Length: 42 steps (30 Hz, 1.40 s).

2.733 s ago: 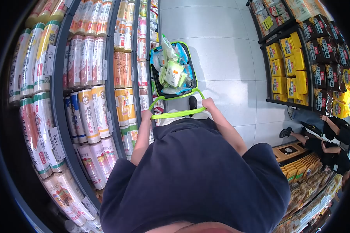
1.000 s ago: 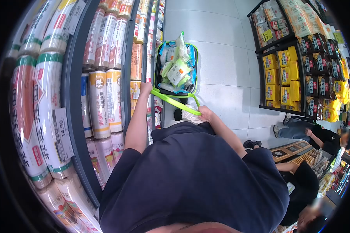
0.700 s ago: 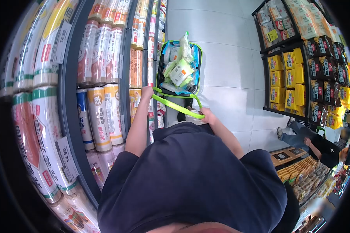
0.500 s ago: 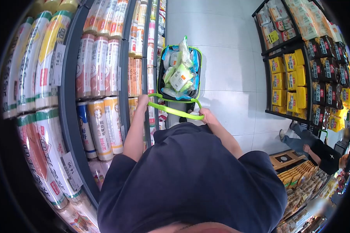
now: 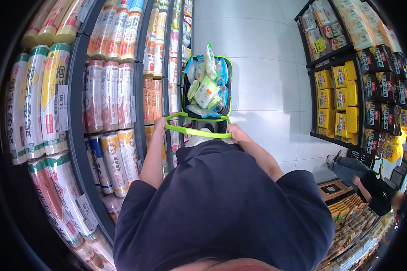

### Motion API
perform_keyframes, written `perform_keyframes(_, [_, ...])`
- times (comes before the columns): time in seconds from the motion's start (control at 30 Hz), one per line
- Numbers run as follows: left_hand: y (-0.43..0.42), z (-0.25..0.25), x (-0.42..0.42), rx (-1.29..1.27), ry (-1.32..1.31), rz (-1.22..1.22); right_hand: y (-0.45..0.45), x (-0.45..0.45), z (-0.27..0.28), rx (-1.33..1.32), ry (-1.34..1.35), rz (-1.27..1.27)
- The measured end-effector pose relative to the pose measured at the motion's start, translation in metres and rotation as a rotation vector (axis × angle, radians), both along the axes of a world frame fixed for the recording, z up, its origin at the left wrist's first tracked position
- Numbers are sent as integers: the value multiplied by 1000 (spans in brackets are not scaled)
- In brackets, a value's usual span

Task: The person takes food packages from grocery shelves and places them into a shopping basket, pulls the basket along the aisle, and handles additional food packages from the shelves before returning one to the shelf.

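Closed grips are noted at both ends of the green handle (image 5: 196,132): the left hand (image 5: 160,124) is curled around its left end, the right hand (image 5: 234,131) around its right. Individual fingers are partly hidden, so finger placement cannot be confirmed.

Change noted: the handle, slanted down toward the right hand a second ago, now runs nearly level, the left hand having come lower in view. In my judgement, the load is now shared more evenly and the basket should be easier to keep straight.

The basket (image 5: 230,86) is just ahead of the person, beside the shelving on the left, with floor (image 5: 262,81) to its right. Bagged goods (image 5: 206,91) are heaped inside, one upright end reaching above the far rim. They appear contained, though the top bags could slide under a sharp turn.

The left hand is near the wrapped rolls (image 5: 117,160); contact cannot be determined. Yellow packs (image 5: 343,97) and dark packs (image 5: 389,86) stand across the aisle. Another person (image 5: 377,194) is well apart, at right.
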<state>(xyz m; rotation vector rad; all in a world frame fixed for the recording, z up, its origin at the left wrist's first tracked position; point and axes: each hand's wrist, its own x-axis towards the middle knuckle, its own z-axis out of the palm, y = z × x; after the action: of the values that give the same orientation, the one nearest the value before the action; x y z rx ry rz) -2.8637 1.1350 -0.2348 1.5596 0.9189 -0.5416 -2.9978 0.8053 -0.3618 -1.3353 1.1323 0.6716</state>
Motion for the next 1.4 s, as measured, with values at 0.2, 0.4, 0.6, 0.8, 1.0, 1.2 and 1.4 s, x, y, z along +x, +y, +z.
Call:
perform_keyframes(0.2, [3, -8, 22, 20, 25, -67, -1, 13, 29, -36, 9, -17])
perform_keyframes(0.4, [-5, 7, 24, 1, 13, -80, -2, 23, 31, -65, 26, -14])
perform_keyframes(0.6, [0, -9, 27, 26, 29, -31, -4, 23, 3, -42, 62, -78])
perform_keyframes(0.8, [-3, -3, 32, -8, 2, 6, -2, 28, 51, -81, 74, -100])
perform_keyframes(1.0, [-7, -17, 50, 89, -99, -25, -8, 23, 12, -21, -10, -131])
perform_keyframes(1.2, [-17, -3, 66, 19, -89, 58, -14, 40, -16, 57, -32, -271])
perform_keyframes(1.4, [-6, -43, 74, 27, -120, -77, -32, 67, 8, 198, 16, -241])
